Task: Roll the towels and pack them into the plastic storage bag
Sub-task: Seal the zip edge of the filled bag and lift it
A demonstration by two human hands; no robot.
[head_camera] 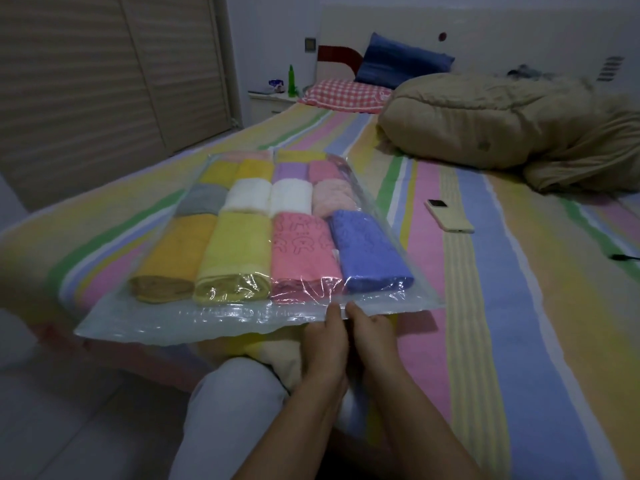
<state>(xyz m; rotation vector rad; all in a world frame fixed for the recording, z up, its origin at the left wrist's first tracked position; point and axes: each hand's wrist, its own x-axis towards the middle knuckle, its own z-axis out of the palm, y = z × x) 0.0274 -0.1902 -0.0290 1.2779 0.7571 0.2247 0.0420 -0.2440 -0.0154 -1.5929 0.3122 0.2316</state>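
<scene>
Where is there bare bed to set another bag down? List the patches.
Widest: the striped sheet nearer than the phone, right of the plastic storage bag. Smaller: the strip between the bag's far end and the checked pillow. Crowded: far right, taken by the beige quilt; the gap between bag and phone is narrow.
</scene>
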